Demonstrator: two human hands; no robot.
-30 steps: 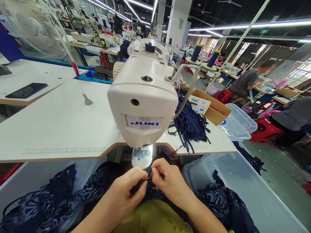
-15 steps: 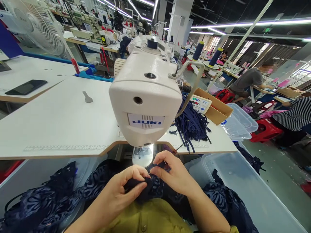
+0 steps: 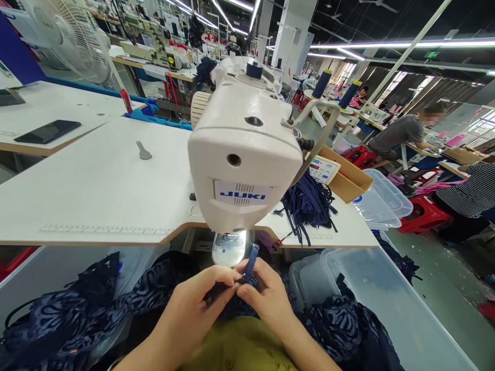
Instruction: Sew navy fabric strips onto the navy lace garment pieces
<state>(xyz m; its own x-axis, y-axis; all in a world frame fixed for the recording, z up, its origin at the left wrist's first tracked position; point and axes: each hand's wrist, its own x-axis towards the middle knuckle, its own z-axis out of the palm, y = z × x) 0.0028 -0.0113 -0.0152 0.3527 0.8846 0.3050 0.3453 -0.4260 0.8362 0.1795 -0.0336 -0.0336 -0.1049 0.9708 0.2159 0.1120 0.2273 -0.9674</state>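
My left hand (image 3: 195,301) and my right hand (image 3: 268,296) meet just in front of the sewing machine's lit metal arm plate (image 3: 229,250). Between the fingertips of both hands is a narrow navy strap (image 3: 252,260), its upper end bent and sticking up past the right fingers. Both hands are closed in a pinch, nearly touching. Dark patterned fabric hangs beneath them, partly hidden by the fingers. Above stands the white sewing machine head (image 3: 243,165); its needle area is hidden from this angle.
Navy patterned garments (image 3: 58,319) lie at left, with more garments (image 3: 344,324) by the clear plastic bin (image 3: 417,299) at right. A bundle of navy straps (image 3: 309,201) rests on the white table (image 3: 96,190) near a cardboard box (image 3: 348,178). A phone (image 3: 48,131) lies far left.
The right hand has turned and lowered, and the navy strap end now stands up between the fingers. Both hands have drawn closer. The view has shifted slightly.
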